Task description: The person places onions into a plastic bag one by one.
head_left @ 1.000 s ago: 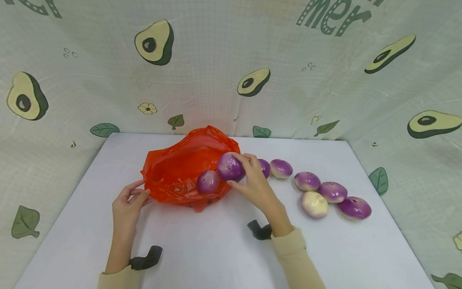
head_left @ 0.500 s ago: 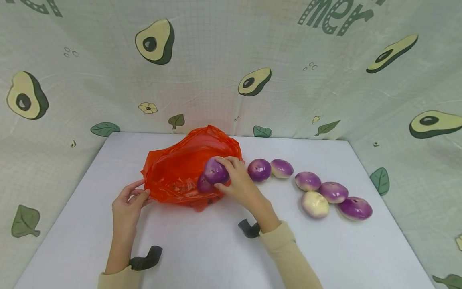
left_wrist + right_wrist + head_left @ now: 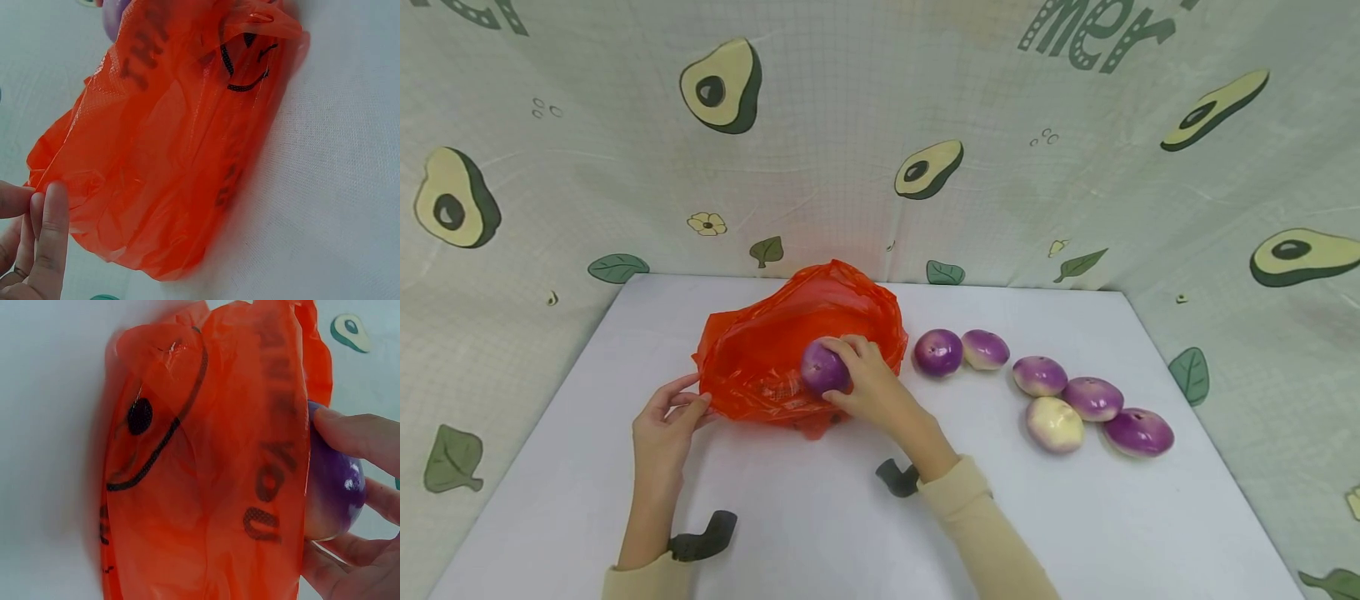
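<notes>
An orange-red plastic bag (image 3: 741,358) with black print lies on the table, its mouth held wide. My left hand (image 3: 668,425) pinches the bag's left rim between thumb and fingers; the left wrist view shows the thin film caught at the fingertips (image 3: 55,200). In my right hand (image 3: 878,390) is a glossy purple turnip (image 3: 822,368), gripped by thumb and fingers inside the bag's mouth. From the right wrist, that turnip shows partly behind the bag's printed front wall (image 3: 250,462). Whatever lies beneath it in the bag is hidden.
Right of the bag, a dark purple turnip (image 3: 938,352) sits beside a paler one (image 3: 985,350). Several more, including a mostly cream one (image 3: 1055,425), lie farther right on the white table (image 3: 820,533). A cloth with avocado prints (image 3: 827,100) hangs behind.
My right hand has carried its turnip left and down into the bag's mouth, covering the turnip seen there before. A dark turnip on the table came into full view. My left hand stays put.
</notes>
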Motion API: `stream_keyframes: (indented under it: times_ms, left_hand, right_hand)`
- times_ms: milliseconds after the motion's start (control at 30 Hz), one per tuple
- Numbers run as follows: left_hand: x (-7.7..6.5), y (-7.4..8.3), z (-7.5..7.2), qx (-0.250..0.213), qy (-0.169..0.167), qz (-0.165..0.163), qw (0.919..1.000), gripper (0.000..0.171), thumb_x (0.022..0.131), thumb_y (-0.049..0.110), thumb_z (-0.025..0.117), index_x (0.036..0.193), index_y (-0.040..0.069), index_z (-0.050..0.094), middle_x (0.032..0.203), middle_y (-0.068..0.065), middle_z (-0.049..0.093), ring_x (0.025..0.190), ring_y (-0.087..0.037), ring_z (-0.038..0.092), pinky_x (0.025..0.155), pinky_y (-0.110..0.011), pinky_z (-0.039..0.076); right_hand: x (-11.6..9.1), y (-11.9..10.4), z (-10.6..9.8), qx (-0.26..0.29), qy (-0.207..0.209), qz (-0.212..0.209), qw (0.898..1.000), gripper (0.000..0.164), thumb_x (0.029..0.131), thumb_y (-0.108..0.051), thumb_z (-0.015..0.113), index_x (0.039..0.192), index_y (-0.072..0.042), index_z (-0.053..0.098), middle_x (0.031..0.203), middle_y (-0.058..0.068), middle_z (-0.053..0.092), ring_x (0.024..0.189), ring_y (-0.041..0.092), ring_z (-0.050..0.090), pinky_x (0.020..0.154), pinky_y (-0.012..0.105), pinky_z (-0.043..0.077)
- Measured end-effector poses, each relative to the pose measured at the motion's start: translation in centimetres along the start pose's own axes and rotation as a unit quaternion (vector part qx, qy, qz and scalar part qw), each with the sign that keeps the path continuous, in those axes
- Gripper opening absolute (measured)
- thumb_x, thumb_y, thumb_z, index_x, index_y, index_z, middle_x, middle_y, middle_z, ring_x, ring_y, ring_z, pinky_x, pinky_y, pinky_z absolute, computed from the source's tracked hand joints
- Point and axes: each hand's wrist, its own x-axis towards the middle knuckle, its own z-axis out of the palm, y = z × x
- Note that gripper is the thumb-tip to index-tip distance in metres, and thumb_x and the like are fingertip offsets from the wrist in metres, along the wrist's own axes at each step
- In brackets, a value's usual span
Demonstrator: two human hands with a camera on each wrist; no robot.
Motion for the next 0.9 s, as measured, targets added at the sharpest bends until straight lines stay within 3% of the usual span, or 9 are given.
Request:
stream_keyframes:
  times_ms: [200,500,900]
  left_hand:
    - [0.2,-0.4,0.1,0.013,0.009,-0.004,0.9999,0.047,0.081,0.043,0.068,0.123,0.028,0.058,0.102,-0.007,0.056,0.08,-0.012,0.069,0.068,-0.014,0.053]
    - [0.1,0.1,-0.2,-0.008,-0.016,0.01,0.9998,0.048,0.082,0.039,0.068,0.126,0.022,0.057,0.098,-0.005,0.057,0.078,-0.01,0.069,0.068,-0.013,0.053]
    - [0.1,-0.3,-0.1,-0.001,0.003,-0.003,1.0,0.047,0.08,0.042,0.069,0.123,0.026,0.058,0.101,-0.008,0.056,0.08,-0.013,0.069,0.069,-0.014,0.053]
  right_hand:
    - [0.6,-0.2,0.5,-0.008,-0.009,-0.009,1.0,0.065,0.082,-0.025,0.071,0.138,-0.023,0.039,0.132,0.006,0.04,0.125,0.022,0.038,0.096,0.042,0.048]
    - [1.2,-0.6,1.1,-0.013,-0.023,-0.023,0.999,0.065,0.082,-0.025,0.072,0.138,-0.022,0.039,0.131,0.006,0.042,0.125,0.022,0.039,0.096,0.04,0.049]
    - [1.9,-1.4,1.8,-0.045,-0.045,-0.036,0.997,0.062,0.084,-0.026,0.069,0.139,-0.024,0.039,0.132,0.005,0.042,0.122,0.02,0.039,0.094,0.035,0.05]
